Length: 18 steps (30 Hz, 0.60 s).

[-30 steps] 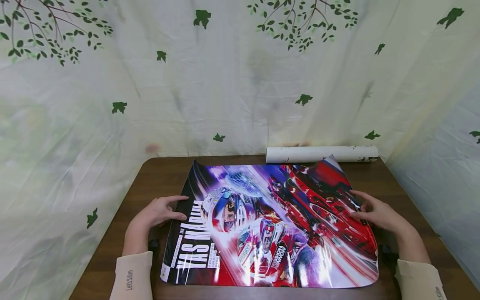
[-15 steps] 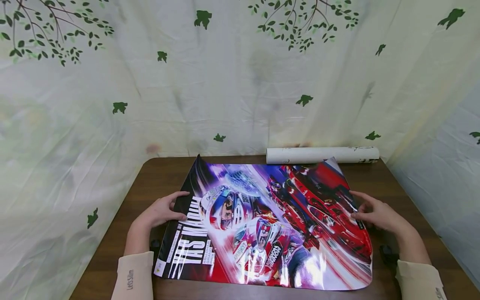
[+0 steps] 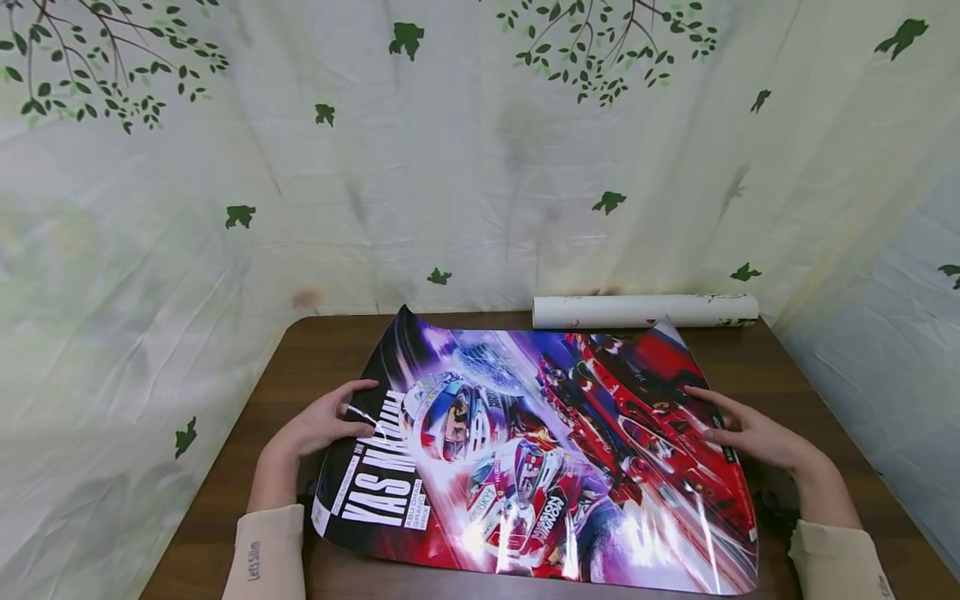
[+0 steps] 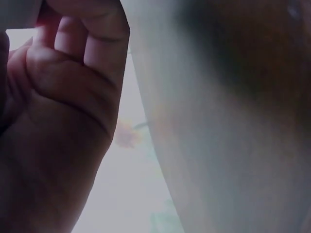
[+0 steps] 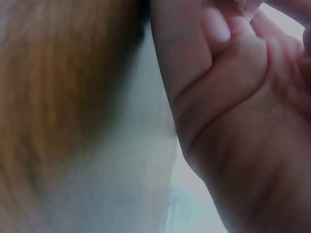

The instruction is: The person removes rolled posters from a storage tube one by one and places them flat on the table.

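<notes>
A glossy poster with racing cars, helmeted figures and large white lettering spreads above the brown table, sideways to me. My left hand grips its left edge, thumb and index finger on the printed face. At the opposite edge my right hand holds the sheet the same way. In the wrist views the other fingers of the left hand and of the right hand are curled, and the fingertips are partly out of sight. The sheet bows, its far corners turned up; a bright crease shows by the left thumb.
A white rolled sheet with dark marks lies along the table's far edge, just behind the poster's far right corner. Behind the table hangs a pale curtain with printed leaves.
The poster's far left corner has risen and shifted right, and its near left corner has curled up. Its near right corner has come down towards me. My right index finger reaches farther onto the print.
</notes>
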Each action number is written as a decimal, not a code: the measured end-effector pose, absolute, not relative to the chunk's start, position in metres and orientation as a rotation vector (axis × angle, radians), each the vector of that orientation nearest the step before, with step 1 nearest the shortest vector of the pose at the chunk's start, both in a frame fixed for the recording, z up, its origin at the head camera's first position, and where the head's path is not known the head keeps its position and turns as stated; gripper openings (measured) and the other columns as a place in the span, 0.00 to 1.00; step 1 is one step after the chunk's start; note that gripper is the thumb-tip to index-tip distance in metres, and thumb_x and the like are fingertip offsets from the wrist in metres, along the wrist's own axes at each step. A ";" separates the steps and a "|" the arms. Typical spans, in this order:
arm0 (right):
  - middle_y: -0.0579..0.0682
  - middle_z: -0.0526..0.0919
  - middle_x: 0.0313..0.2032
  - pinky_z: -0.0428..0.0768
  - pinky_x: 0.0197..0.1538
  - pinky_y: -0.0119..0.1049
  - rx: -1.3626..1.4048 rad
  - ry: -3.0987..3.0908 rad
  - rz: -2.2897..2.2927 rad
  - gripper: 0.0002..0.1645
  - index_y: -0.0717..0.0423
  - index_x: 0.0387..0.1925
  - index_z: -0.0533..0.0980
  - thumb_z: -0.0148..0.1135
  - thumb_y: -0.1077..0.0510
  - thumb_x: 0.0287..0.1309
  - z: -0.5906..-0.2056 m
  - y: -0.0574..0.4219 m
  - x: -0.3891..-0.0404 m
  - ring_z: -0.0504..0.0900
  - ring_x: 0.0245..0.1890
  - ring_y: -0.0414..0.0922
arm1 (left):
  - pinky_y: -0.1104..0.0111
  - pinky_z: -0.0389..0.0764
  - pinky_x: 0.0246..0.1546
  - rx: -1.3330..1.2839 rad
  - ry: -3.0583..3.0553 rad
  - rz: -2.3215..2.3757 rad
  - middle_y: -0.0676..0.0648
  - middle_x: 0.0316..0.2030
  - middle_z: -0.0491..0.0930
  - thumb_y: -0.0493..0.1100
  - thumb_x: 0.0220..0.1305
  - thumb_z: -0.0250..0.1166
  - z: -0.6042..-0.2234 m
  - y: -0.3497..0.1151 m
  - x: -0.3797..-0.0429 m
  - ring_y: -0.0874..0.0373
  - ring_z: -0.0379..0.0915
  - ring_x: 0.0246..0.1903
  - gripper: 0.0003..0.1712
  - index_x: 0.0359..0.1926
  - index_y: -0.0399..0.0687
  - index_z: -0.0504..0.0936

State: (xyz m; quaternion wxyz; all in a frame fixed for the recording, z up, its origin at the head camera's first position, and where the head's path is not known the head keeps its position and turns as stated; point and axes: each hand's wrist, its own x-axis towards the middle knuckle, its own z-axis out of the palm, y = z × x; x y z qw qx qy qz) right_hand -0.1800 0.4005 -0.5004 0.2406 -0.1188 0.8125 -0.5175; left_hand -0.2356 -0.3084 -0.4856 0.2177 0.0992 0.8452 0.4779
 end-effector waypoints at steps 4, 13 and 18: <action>0.80 0.61 0.72 0.89 0.51 0.39 -0.341 2.227 -1.445 0.43 0.42 0.87 0.43 0.50 0.57 0.82 -0.501 0.402 -0.177 0.85 0.53 0.34 | 0.61 0.90 0.45 0.320 2.256 1.367 0.30 0.53 0.85 0.40 0.69 0.73 -0.488 -0.312 -0.236 0.48 0.89 0.44 0.51 0.83 0.49 0.51; 0.39 0.85 0.55 0.87 0.44 0.34 -0.254 2.396 -1.494 0.35 0.49 0.82 0.59 0.54 0.55 0.81 -0.501 0.410 -0.173 0.88 0.44 0.36 | 0.58 0.91 0.40 0.318 2.222 1.515 0.39 0.47 0.89 0.39 0.72 0.70 -0.488 -0.317 -0.235 0.51 0.91 0.39 0.46 0.82 0.48 0.55; 0.32 0.89 0.50 0.89 0.47 0.35 -0.310 2.351 -1.651 0.35 0.44 0.83 0.59 0.51 0.60 0.82 -0.501 0.411 -0.174 0.91 0.47 0.37 | 0.57 0.91 0.37 0.338 2.236 1.590 0.45 0.42 0.90 0.37 0.72 0.69 -0.485 -0.317 -0.235 0.51 0.91 0.36 0.44 0.81 0.50 0.56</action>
